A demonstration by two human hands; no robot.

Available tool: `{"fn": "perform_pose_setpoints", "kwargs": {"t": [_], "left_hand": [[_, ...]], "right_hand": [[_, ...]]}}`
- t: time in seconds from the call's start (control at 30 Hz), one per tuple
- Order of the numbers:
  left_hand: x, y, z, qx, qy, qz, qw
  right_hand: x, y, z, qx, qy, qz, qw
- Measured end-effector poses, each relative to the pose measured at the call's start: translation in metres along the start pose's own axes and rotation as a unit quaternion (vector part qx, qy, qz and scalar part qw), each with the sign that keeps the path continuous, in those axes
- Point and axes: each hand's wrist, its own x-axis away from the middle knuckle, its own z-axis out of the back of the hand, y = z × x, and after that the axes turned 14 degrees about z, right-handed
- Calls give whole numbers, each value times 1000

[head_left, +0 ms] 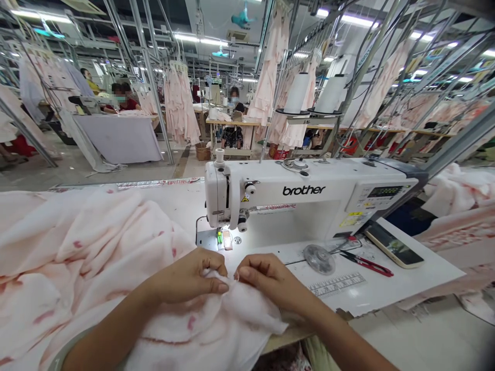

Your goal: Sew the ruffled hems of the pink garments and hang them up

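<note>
My left hand (pixel 189 275) and my right hand (pixel 266 278) pinch a gathered fold of pale pink printed fabric (pixel 232 304) between fingers and thumbs, just in front of the needle area. The rest of the cloth spreads in a large heap over the table to my left. Behind my fingertips stands a white Brother industrial sewing machine (pixel 301 193), its lit presser foot (pixel 221 238) a short way from the fold. No cloth lies under the foot.
Red-handled thread snips (pixel 367 264), a clear round disc (pixel 319 259) and a phone (pixel 394 246) lie on the white table (pixel 386 288) to my right, which has a printed ruler (pixel 336 285). More pink cloth lies beyond it. Thread cones, hanging garments and co-workers stand ahead.
</note>
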Motion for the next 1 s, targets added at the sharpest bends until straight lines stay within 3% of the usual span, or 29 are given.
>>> {"fn": "perform_pose_setpoints", "kwargs": {"t": [0.07, 0.17, 0.3, 0.37, 0.43, 0.5, 0.57, 0.7, 0.8, 0.9, 1.0], "left_hand": [[-2, -2, 1, 20, -20, 2, 1000], [-5, -4, 1, 73, -56, 16, 996], [-11, -8, 0, 141, -87, 35, 986], [-14, -13, 1, 146, -88, 48, 984], [-16, -18, 2, 147, -91, 66, 983], [-18, -21, 4, 143, -96, 80, 982], [-20, -22, 8, 134, -107, 92, 981], [-25, -13, 18, 106, -153, 111, 976], [-27, -3, 29, 16, -175, 114, 978], [-28, 6, 37, -177, -81, 132, 972], [-29, 10, 39, -349, 70, 135, 925]], "right_hand": [[-8, 1, 16, 153, -24, 113, 981], [-23, 2, 33, 334, -109, 314, 882], [-38, 2, 34, 347, -282, 470, 761], [-41, 3, 31, 360, -292, 535, 706], [-41, 6, 28, 396, -265, 593, 650], [-40, 9, 26, 416, -236, 628, 614], [-39, 13, 25, 412, -213, 642, 611], [-37, 21, 24, 391, -172, 639, 639], [-38, 31, 25, 407, -167, 640, 630], [-40, 43, 28, 427, -173, 625, 630], [-45, 50, 30, 446, -214, 536, 684]]}}
